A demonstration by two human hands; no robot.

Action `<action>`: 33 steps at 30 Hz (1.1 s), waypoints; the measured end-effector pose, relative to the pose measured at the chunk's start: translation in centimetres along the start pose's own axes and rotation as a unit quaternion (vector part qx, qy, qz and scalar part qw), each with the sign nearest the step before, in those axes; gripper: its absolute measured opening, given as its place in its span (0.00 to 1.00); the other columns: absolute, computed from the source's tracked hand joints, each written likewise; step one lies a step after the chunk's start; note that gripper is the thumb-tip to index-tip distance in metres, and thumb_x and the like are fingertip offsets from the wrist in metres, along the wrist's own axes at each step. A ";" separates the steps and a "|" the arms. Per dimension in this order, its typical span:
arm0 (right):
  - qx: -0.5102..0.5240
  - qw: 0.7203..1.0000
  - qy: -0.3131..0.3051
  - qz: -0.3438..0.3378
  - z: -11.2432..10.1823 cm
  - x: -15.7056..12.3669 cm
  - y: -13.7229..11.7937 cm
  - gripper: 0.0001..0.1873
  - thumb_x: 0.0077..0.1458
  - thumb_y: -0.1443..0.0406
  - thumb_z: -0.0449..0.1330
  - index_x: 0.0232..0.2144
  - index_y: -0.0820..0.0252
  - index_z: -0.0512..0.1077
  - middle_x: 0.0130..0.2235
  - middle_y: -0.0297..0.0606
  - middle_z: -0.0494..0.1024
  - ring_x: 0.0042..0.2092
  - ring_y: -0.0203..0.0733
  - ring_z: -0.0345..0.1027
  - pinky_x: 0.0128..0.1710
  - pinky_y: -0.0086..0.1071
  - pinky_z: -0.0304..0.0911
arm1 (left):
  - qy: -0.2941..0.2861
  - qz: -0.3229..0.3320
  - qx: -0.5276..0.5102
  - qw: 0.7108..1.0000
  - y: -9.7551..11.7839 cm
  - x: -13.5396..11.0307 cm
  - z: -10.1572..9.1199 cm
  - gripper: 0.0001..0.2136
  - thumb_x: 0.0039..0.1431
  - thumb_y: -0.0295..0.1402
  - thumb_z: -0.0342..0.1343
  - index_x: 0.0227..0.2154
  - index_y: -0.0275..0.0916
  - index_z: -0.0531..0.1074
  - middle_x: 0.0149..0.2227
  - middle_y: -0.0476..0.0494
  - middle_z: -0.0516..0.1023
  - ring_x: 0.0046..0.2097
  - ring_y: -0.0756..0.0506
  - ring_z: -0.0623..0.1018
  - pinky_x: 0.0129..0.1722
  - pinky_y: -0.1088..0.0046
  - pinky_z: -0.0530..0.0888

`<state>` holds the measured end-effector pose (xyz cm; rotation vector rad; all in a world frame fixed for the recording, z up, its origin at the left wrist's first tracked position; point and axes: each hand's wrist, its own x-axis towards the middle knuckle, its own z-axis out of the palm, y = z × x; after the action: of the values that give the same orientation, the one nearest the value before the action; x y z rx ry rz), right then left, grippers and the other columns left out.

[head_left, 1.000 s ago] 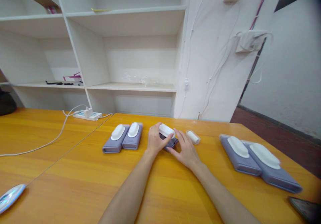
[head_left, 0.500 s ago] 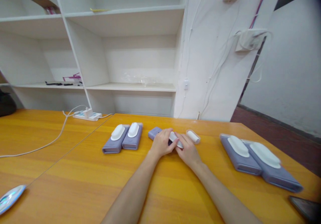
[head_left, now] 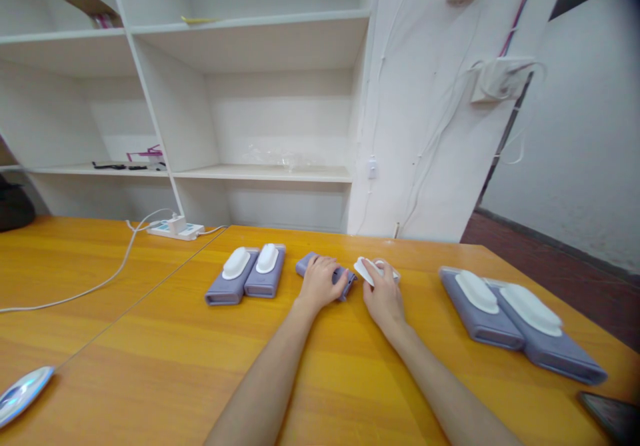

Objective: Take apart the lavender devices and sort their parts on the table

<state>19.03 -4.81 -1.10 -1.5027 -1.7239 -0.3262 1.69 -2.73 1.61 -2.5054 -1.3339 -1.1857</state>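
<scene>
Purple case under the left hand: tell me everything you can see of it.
The purple case is a flat-sided, oblong block with a smooth-looking surface; its material is uncertain. It lies on the orange-brown, wooden-looking table, slanting from far left to near right. The left hand covers its middle, thumb and fingers on it, leaving mainly the two ends in view. The right end has darker, uneven edges; whether it is open is too small to tell.

- Power strip at the far edge of the table
- Paired cases right of it
- Single case under the left hand, farther right
- Second pair near the right edge
- Phone before that pair
</scene>
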 end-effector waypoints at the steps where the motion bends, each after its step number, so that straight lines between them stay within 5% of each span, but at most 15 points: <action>1: -0.004 1.000 -0.003 -0.003 0.2 0.0 0.1 0.26 0.52 0.73 0.50 0.53 0.52 0.67 0.49 0.44 0.63 0.49 0.50 0.63 0.48 0.43 0.62 | 0.000 0.004 -0.001 1.000 0.0 0.0 -0.1 0.14 0.59 0.43 0.50 0.36 0.39 0.74 0.43 0.40 0.77 0.48 0.41 0.73 0.54 0.59 0.62; 8: -0.067 0.992 -0.101 0.026 0.3 0.0 -0.2 0.24 0.52 0.67 0.55 0.53 0.55 0.67 0.47 0.45 0.66 0.48 0.49 0.63 0.50 0.38 0.57 | -0.008 0.021 0.008 1.000 -0.2 -0.4 -0.6 0.26 0.49 0.53 0.56 0.45 0.41 0.73 0.50 0.38 0.72 0.56 0.37 0.65 0.59 0.52 0.52; 16: -0.124 0.985 -0.115 0.046 -0.2 0.2 -0.7 0.24 0.53 0.67 0.54 0.54 0.63 0.66 0.46 0.48 0.69 0.47 0.51 0.62 0.49 0.37 0.54 | -0.054 -0.004 0.003 0.999 -0.9 -0.3 -0.1 0.22 0.48 0.35 0.58 0.49 0.49 0.71 0.58 0.42 0.64 0.60 0.37 0.59 0.60 0.49 0.50; 22: -0.158 0.982 -0.090 0.049 -0.5 0.1 -0.8 0.24 0.52 0.70 0.54 0.53 0.61 0.66 0.46 0.49 0.69 0.46 0.52 0.62 0.46 0.38 0.55 | -0.049 -0.040 -0.087 0.994 -2.1 -0.2 0.6 0.19 0.50 0.26 0.50 0.45 0.42 0.75 0.55 0.44 0.68 0.59 0.42 0.64 0.61 0.61 0.58; 29: -0.080 0.994 -0.042 -0.055 -1.2 0.3 -1.6 0.18 0.58 0.66 0.51 0.50 0.61 0.68 0.49 0.47 0.68 0.51 0.50 0.59 0.51 0.41 0.53 | -0.011 -0.068 -0.090 0.994 -2.1 -0.3 0.8 0.16 0.57 0.30 0.48 0.46 0.37 0.73 0.55 0.40 0.68 0.59 0.43 0.65 0.60 0.63 0.60; 33: -0.024 0.988 -0.084 -0.126 -1.3 0.1 -2.3 0.20 0.59 0.62 0.51 0.53 0.61 0.65 0.47 0.46 0.71 0.49 0.49 0.61 0.50 0.40 0.54 | -0.011 -0.103 -0.047 0.994 -2.0 -0.2 1.1 0.18 0.60 0.37 0.47 0.50 0.37 0.68 0.60 0.38 0.61 0.63 0.42 0.58 0.61 0.60 0.56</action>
<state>17.44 -6.21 0.52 -1.3792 -2.0588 -0.3825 0.80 -1.21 0.17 -2.4996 -1.6117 -1.2902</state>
